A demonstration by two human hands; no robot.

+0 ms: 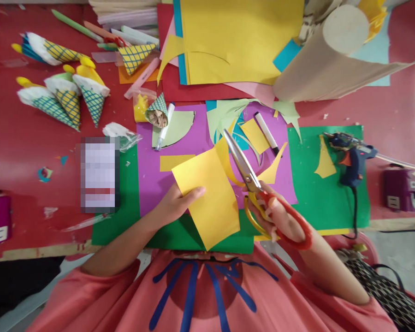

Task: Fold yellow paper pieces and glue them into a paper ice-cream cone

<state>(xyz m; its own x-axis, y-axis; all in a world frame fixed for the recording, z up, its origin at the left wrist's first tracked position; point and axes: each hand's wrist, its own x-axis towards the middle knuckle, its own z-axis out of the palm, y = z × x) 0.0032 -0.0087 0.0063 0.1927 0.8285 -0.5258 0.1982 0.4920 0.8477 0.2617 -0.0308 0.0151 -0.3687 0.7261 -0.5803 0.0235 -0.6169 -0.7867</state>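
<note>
1. Left fingers pinch the yellow paper, which is above the purple sheet, clear of the blades.
2. Right fingers are wrapped around the handles of the scissors, whose blades lie nearly together beside the paper's edge.
3. For a clean cut, open the blades well, take long, slow bites, and turn the paper rather than the wrist (short snips tend to leave a jagged edge).

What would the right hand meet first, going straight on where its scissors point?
Likely the pale green paper scrap beyond the scissors, unless they pass above it; depth is unclear.
</note>
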